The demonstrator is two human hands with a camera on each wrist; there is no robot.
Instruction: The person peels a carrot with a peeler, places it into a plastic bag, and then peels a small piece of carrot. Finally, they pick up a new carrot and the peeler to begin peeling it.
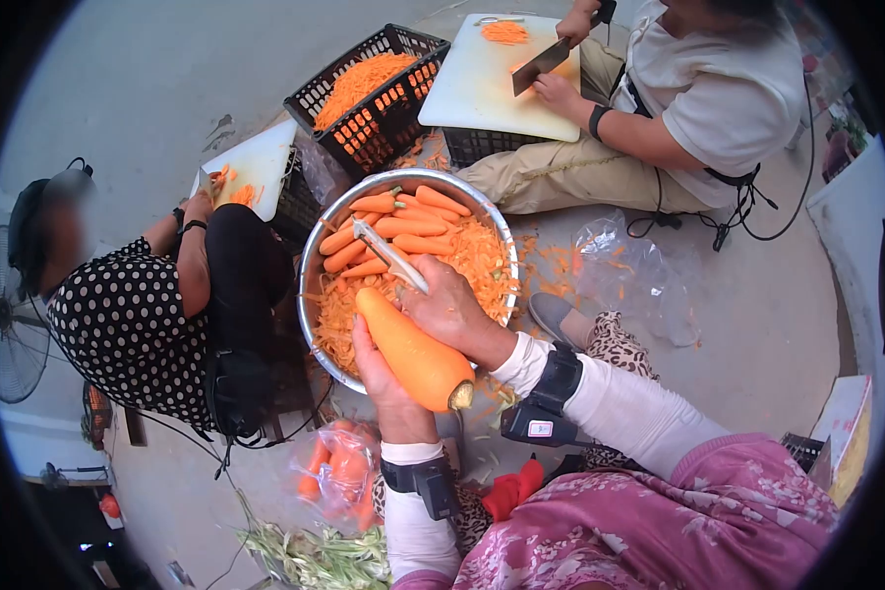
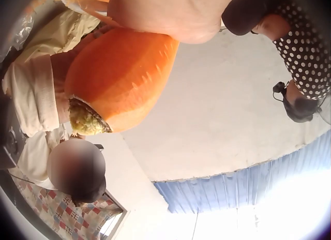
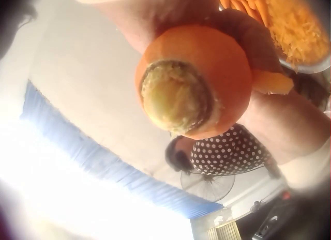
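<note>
A large carrot [image 1: 413, 349] lies tilted across my left hand [image 1: 395, 393], which grips it from below and the left, its stem end toward me. My right hand [image 1: 452, 310] holds a white-handled peeler [image 1: 391, 255] just above the carrot, blade end pointing up and left over the basin. In the left wrist view the carrot [image 2: 121, 80] shows lengthwise, with part of my left hand [image 2: 168, 12] above it. The right wrist view looks onto the cut stem end of the carrot [image 3: 178, 98]; a strip of peel [image 3: 272, 82] sticks out beside it.
A metal basin [image 1: 308, 295] holds whole carrots [image 1: 413, 226] and orange peelings [image 1: 482, 258]. Beyond it stand a black crate [image 1: 364, 123] of shredded carrot and two cutting boards [image 1: 452, 84], where two people cut. Bagged carrots [image 1: 339, 472] and green scraps [image 1: 320, 556] lie on the floor.
</note>
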